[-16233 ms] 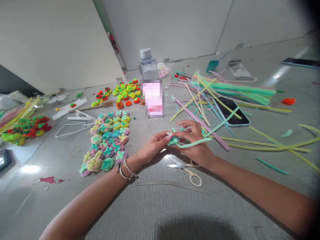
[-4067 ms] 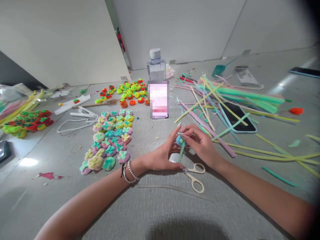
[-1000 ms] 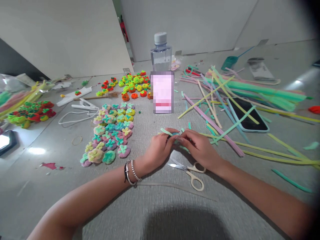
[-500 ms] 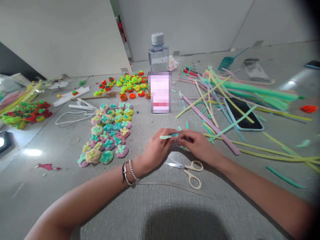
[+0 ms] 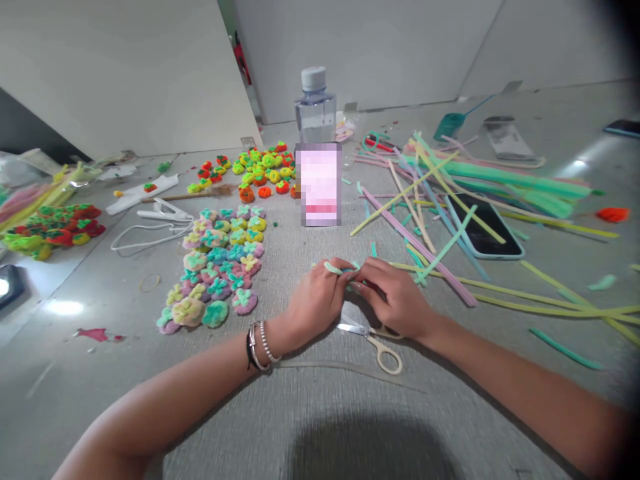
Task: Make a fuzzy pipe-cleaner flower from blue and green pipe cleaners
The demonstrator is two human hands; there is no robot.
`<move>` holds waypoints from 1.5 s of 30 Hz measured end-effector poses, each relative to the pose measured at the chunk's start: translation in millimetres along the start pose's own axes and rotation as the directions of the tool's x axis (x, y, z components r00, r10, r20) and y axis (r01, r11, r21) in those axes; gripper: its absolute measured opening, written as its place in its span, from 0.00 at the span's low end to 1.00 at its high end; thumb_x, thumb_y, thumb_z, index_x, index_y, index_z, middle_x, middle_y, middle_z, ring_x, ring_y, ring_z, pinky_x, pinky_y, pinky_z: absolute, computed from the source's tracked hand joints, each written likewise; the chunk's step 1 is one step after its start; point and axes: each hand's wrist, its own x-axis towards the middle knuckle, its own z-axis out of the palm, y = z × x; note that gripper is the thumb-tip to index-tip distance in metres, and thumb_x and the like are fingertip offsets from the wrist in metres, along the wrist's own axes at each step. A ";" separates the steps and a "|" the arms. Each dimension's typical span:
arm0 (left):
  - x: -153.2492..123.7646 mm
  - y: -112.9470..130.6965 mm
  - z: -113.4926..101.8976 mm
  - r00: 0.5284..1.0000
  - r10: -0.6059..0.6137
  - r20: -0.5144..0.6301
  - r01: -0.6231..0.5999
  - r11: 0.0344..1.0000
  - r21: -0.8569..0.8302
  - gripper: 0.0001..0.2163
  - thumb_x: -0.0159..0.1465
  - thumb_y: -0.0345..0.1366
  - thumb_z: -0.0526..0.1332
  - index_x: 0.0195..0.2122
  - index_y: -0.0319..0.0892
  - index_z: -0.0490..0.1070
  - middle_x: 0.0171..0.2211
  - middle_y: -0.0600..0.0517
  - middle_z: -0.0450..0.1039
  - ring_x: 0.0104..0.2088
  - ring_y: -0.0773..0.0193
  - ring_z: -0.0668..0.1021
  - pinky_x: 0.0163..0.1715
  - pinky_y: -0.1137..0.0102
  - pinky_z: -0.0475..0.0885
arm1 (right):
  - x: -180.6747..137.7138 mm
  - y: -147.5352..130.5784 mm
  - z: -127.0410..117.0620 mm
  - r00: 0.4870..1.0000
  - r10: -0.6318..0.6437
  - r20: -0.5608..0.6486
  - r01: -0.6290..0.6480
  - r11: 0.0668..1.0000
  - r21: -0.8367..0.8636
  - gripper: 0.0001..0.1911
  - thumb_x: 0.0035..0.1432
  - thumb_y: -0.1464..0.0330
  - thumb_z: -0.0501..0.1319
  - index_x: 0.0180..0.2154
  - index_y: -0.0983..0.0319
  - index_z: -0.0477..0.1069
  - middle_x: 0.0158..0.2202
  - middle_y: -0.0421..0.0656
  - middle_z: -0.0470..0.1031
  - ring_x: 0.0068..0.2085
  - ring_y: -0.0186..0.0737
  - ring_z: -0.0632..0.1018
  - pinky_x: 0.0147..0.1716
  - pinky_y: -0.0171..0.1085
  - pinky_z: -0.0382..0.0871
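Observation:
My left hand (image 5: 317,297) and my right hand (image 5: 395,293) meet over the middle of the table, fingertips pinched together. Between them is a pale mint pipe cleaner (image 5: 333,268), its end sticking out above my left fingers, with a bit of blue beside it. My fingers hide most of the piece. Below my hands lie scissors (image 5: 356,327) with cream handles, blades pointing left; my right hand partly covers one loop. To the left sit rows of small pastel pipe-cleaner flowers (image 5: 217,257).
Loose pipe cleaners (image 5: 425,257) spread over the right side, some across a phone (image 5: 487,230). A water bottle (image 5: 315,110) stands behind a blurred upright screen (image 5: 321,183). Orange and yellow pieces (image 5: 265,167) lie at the back, a white corded clip (image 5: 165,212) on the left.
My right hand has moved slightly down and turned, so it now covers part of the scissors' upper loop. The mint end tilts more upward above my left fingers.

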 end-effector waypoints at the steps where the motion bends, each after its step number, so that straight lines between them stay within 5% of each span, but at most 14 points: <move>1: 0.2 -0.2 0.4 1.000 0.000 -0.001 0.000 1.000 -0.014 0.13 0.71 0.35 0.46 0.41 0.41 0.71 0.38 0.45 0.76 0.40 0.58 0.76 0.42 0.65 0.68 | -0.9 -0.4 0.4 1.000 -0.019 0.001 0.019 0.999 -0.045 0.08 0.63 0.72 0.52 0.32 0.61 0.67 0.29 0.43 0.66 0.33 0.41 0.69 0.31 0.38 0.62; 6: 2.4 -2.3 1.4 0.998 -0.064 0.009 0.065 0.988 -0.140 0.13 0.70 0.36 0.49 0.35 0.41 0.72 0.32 0.48 0.76 0.32 0.62 0.76 0.34 0.70 0.67 | -2.8 -1.4 1.7 0.998 -0.068 0.006 0.068 0.972 -0.227 0.10 0.62 0.73 0.51 0.29 0.60 0.67 0.29 0.44 0.66 0.34 0.42 0.68 0.29 0.38 0.58; 13: 5.8 -3.4 -1.4 0.969 -0.245 -0.042 0.222 0.930 -0.292 0.12 0.69 0.40 0.50 0.35 0.41 0.69 0.26 0.53 0.71 0.25 0.67 0.71 0.26 0.72 0.62 | 2.1 1.7 0.0 0.997 0.079 -0.005 -0.078 0.992 0.099 0.12 0.66 0.65 0.54 0.29 0.59 0.64 0.26 0.39 0.66 0.30 0.37 0.69 0.31 0.37 0.61; 17: 6.5 -6.4 -0.1 0.956 -0.294 -0.017 0.267 0.889 -0.373 0.13 0.70 0.43 0.49 0.41 0.41 0.67 0.22 0.56 0.66 0.22 0.67 0.69 0.24 0.72 0.61 | 1.7 1.0 -1.0 0.996 0.088 0.026 -0.090 0.992 0.089 0.07 0.64 0.66 0.57 0.32 0.59 0.65 0.28 0.40 0.67 0.31 0.38 0.70 0.32 0.37 0.61; 25: 7.5 -8.6 0.6 0.970 -0.241 -0.032 0.219 0.923 -0.315 0.13 0.70 0.41 0.51 0.43 0.40 0.71 0.40 0.47 0.77 0.39 0.62 0.76 0.39 0.69 0.67 | -1.5 -3.3 2.4 0.996 -0.093 0.007 0.093 0.995 -0.028 0.03 0.65 0.70 0.54 0.36 0.60 0.64 0.32 0.43 0.70 0.35 0.41 0.71 0.35 0.38 0.64; 31: 7.0 -7.9 0.4 0.962 -0.272 0.009 0.250 0.868 -0.430 0.18 0.70 0.45 0.49 0.44 0.38 0.72 0.24 0.54 0.70 0.22 0.70 0.70 0.24 0.74 0.64 | -2.3 1.1 2.8 0.984 -0.100 -0.145 0.096 0.995 -0.035 0.04 0.64 0.73 0.56 0.40 0.59 0.64 0.36 0.44 0.71 0.39 0.41 0.72 0.38 0.38 0.66; 38: 6.3 -7.8 0.7 0.971 -0.225 0.082 0.239 0.879 -0.413 0.18 0.70 0.45 0.49 0.46 0.38 0.73 0.23 0.54 0.70 0.20 0.71 0.70 0.23 0.74 0.63 | -1.2 4.8 2.9 0.976 -0.122 -0.182 0.120 0.993 -0.023 0.05 0.64 0.74 0.58 0.38 0.57 0.66 0.34 0.41 0.69 0.37 0.38 0.71 0.38 0.37 0.65; 45: 8.0 -7.0 0.2 0.967 -0.190 0.171 0.252 0.822 -0.510 0.18 0.70 0.46 0.50 0.35 0.38 0.71 0.17 0.58 0.64 0.17 0.73 0.68 0.19 0.76 0.62 | -2.6 4.9 3.2 0.972 -0.102 -0.213 0.111 0.993 0.029 0.06 0.61 0.72 0.62 0.38 0.58 0.66 0.33 0.40 0.70 0.37 0.38 0.72 0.35 0.36 0.65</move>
